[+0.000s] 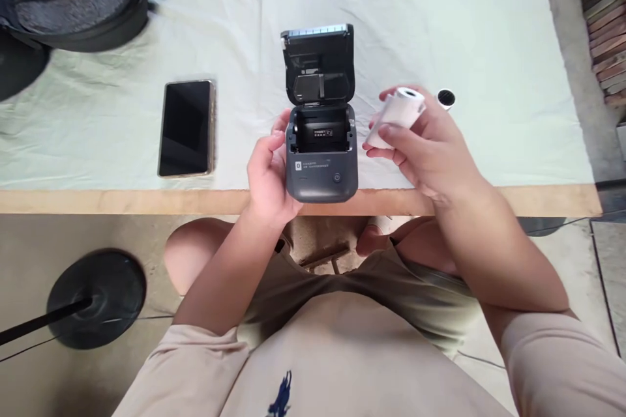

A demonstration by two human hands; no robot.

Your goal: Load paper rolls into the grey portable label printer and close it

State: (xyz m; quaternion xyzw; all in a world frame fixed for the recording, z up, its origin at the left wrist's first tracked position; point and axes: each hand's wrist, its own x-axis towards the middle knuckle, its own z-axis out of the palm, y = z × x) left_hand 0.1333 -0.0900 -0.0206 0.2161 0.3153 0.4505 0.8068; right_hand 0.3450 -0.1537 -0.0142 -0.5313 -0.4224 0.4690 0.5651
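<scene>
My left hand (270, 172) grips a dark grey portable label printer (323, 176) by its left side, over the table's front edge. The printer's lid (319, 65) stands raised, and its black paper bay (321, 131) shows no roll inside. To the right of the printer, my right hand (423, 143) is closed on a white paper roll (398, 114), with a loose flap of paper hanging toward the printer. The roll and the printer are apart. Just behind my right hand sits a small white cylinder (446, 99) with a dark round end, partly hidden by the hand.
A smartphone-like black-screened device (186, 129) lies on the pale cloth (235, 26) at the left. A black bag (73, 0) fills the back left corner. The wooden table edge (147, 201) runs across the front, and a round black stand base (98, 296) is on the floor.
</scene>
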